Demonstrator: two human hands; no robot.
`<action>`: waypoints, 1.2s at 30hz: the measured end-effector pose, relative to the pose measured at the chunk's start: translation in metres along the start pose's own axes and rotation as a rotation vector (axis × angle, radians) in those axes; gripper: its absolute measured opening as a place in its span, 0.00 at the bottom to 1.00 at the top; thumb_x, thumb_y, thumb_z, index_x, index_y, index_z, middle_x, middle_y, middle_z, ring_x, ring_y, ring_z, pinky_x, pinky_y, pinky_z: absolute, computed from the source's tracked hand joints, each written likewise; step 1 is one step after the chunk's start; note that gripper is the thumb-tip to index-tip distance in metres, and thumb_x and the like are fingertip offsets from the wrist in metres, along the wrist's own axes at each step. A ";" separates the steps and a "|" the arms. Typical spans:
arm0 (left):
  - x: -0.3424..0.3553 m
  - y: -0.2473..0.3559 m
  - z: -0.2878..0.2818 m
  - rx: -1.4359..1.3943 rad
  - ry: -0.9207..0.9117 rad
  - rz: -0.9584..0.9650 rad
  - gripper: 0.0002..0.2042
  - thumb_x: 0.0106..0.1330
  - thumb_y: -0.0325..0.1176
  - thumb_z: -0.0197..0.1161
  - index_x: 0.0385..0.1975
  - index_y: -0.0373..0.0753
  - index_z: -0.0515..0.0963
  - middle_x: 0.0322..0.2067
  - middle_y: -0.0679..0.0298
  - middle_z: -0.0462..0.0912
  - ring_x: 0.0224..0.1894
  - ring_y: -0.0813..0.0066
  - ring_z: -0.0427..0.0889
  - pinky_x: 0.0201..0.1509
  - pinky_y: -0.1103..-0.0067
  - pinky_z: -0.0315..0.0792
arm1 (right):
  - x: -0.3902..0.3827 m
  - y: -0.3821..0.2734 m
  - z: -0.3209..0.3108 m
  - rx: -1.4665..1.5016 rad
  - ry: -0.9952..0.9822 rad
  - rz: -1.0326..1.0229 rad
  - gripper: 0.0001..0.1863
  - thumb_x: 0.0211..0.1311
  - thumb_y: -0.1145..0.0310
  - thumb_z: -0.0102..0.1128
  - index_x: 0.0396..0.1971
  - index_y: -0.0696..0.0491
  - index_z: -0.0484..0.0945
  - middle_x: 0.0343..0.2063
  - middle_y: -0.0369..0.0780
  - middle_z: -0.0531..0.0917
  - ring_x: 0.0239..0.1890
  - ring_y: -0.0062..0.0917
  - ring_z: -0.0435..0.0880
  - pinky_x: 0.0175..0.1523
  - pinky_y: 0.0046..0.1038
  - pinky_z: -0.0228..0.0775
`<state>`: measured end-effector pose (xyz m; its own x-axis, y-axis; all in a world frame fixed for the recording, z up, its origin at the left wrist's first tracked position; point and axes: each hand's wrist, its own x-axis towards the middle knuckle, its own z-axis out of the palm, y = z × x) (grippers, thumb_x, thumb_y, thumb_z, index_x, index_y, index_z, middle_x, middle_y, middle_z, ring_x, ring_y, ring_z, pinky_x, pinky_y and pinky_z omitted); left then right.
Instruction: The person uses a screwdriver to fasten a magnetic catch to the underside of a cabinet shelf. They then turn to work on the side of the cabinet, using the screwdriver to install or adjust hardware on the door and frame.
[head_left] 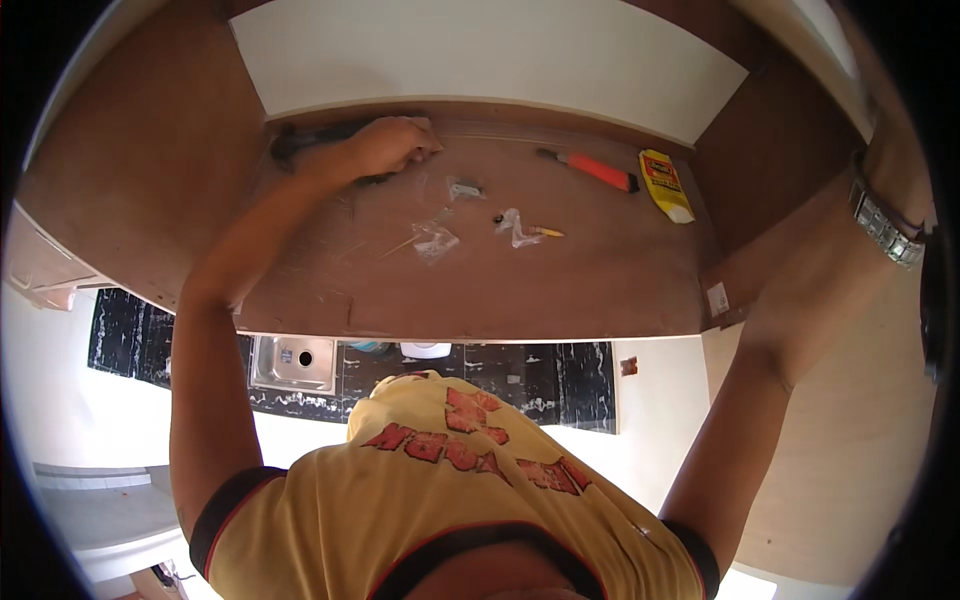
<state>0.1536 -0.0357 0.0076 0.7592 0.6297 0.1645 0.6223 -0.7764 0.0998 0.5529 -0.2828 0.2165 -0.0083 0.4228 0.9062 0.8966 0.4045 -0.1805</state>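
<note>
My left hand (392,146) is at the back left of a brown cabinet shelf (560,300). Its fingers are curled closed around something small and tan that I cannot make out. Beside and partly under that hand lies a dark, long object (305,140), its kind unclear. My right arm reaches up along the cabinet's right side, with a metal wristwatch (888,230) on the wrist. Only part of my right hand (905,175) shows at the dark rim of the view, and its fingers are hidden.
On the shelf lie crumpled clear plastic scraps (435,240), a small grey piece (465,189), a short yellow item (547,231), a red tool with dark ends (600,171) and a yellow packet (666,187). Below the shelf's front edge are a steel sink (275,368) and black countertop (480,375).
</note>
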 end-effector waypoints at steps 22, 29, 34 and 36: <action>-0.002 -0.016 0.013 0.147 -0.147 0.029 0.09 0.57 0.33 0.67 0.37 0.44 0.82 0.38 0.54 0.85 0.43 0.52 0.84 0.47 0.60 0.78 | 0.118 -0.070 0.015 0.024 -0.186 -0.156 0.14 0.66 0.63 0.63 0.45 0.57 0.81 0.21 0.44 0.80 0.22 0.29 0.76 0.33 0.35 0.69; -0.035 0.115 -0.073 -0.182 0.055 0.057 0.06 0.69 0.37 0.64 0.38 0.44 0.78 0.31 0.56 0.84 0.34 0.55 0.86 0.38 0.65 0.81 | 0.114 -0.086 0.005 0.039 -0.187 -0.221 0.11 0.64 0.70 0.61 0.42 0.59 0.78 0.30 0.51 0.84 0.34 0.49 0.83 0.40 0.44 0.73; -0.104 0.223 -0.183 -0.152 0.319 0.623 0.14 0.70 0.33 0.65 0.55 0.42 0.83 0.40 0.58 0.88 0.31 0.59 0.87 0.39 0.72 0.85 | 0.113 -0.084 0.006 0.037 -0.210 -0.240 0.12 0.64 0.70 0.62 0.44 0.60 0.78 0.33 0.49 0.84 0.32 0.45 0.83 0.39 0.42 0.73; -0.110 0.238 -0.230 -0.188 0.555 0.756 0.12 0.69 0.32 0.67 0.49 0.38 0.85 0.41 0.59 0.89 0.30 0.63 0.87 0.37 0.74 0.84 | 0.113 -0.084 0.007 0.022 -0.200 -0.228 0.12 0.64 0.70 0.62 0.44 0.60 0.78 0.33 0.49 0.84 0.32 0.45 0.83 0.39 0.42 0.73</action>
<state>0.1746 -0.2958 0.2392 0.7193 -0.1046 0.6868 -0.0728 -0.9945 -0.0752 0.4736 -0.2633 0.3312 -0.2975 0.4690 0.8316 0.8517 0.5240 0.0091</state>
